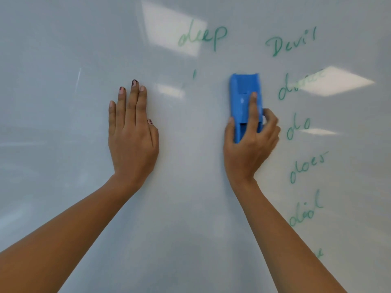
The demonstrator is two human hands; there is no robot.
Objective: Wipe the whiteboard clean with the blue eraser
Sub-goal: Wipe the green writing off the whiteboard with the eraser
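Head view, frame centre-left: my left hand (132, 132) lies flat on the whiteboard (53, 102), fingers straight and together. Centre-right, my right hand (249, 149) clamps the blue eraser (243, 92) upright against it. Risk: light pressure may smear the green words (300, 166) at right. No board edge shows; strokes have room.

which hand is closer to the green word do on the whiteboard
Right. The right hand, gripping the blue eraser, sits just left of the word "do"; the left hand rests flat on the whiteboard much farther left.
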